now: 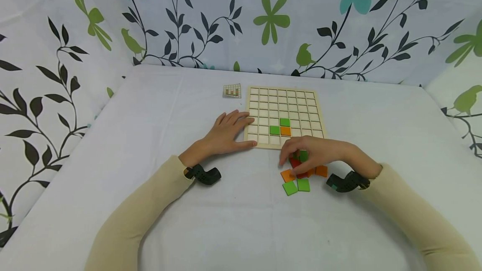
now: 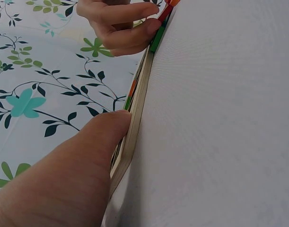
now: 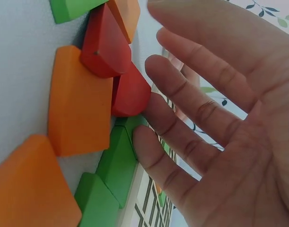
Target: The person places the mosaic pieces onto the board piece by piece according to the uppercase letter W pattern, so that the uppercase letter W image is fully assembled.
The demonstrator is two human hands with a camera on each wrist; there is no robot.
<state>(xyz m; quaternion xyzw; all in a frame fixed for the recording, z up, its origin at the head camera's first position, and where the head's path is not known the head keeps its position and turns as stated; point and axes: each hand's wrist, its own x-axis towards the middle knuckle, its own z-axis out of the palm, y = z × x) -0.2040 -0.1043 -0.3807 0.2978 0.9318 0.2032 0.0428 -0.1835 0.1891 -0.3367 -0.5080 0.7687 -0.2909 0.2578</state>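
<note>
At the left, a patterned cloth (image 1: 60,87) borders the white worktop (image 1: 211,229). My left forearm, in a beige sleeve (image 1: 139,208) with a black wrist device (image 1: 205,175), extends forward and inward. My left hand (image 1: 227,134) lies flat at the left side of the gridded board (image 1: 263,104), fingers outstretched, grasping nothing; the thumb touches the near left corner. Just beyond that hand, a small printed card (image 1: 232,90) lies beside the board's far left corner. The board lies flat in front of me, close to square, so I cannot tell a long axis; its side edges run away from me and its far edge slants slightly nearer at the right. On it, a left green tile (image 1: 275,130) sits against the left of an orange tile (image 1: 285,131), with a rear green tile (image 1: 284,122) directly behind the latter. Off the near edge lies a loose pile of green, orange and red tiles (image 1: 290,188), turned at mixed angles, some overlapping; one red piece (image 3: 105,45) leans on an orange piece (image 3: 80,104). My right hand (image 1: 320,152) hovers over this pile, fingers loosely bent, released; I cannot tell whether a fingertip touches a tile.
</note>
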